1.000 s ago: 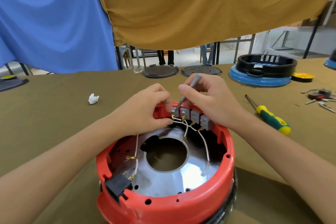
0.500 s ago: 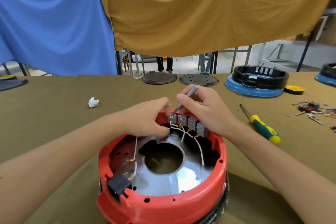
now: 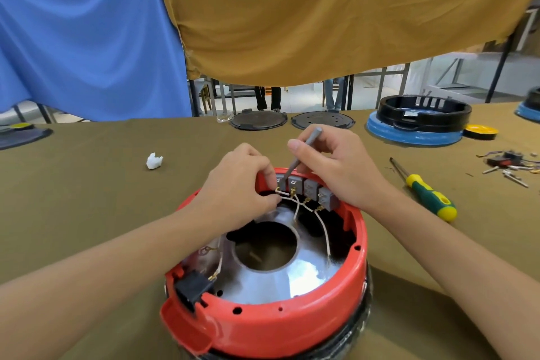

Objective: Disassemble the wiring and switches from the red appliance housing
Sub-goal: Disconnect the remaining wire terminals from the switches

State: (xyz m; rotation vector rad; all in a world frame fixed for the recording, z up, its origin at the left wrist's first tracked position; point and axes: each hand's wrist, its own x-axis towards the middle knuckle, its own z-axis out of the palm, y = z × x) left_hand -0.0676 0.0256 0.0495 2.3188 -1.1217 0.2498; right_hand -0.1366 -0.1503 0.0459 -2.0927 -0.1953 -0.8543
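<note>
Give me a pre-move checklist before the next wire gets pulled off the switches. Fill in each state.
1. Tool tip on the switches: ok, the right hand holds the grey tool down at the leftmost one.
2. Left hand on a wire: ok, pinched by the terminals.
3. Housing steadied: cannot tell, neither hand clamps it.
4. Terminal freed: cannot tell, too small.
5. Remaining wires attached: ok, connectors sit on the switches.
6. Screwdriver nearby: ok, on the table at right.

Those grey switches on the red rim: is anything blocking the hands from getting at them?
Nothing visible does. The right hand has its grey tool on the grey switches, and the left hand pinches their white wires.
</note>
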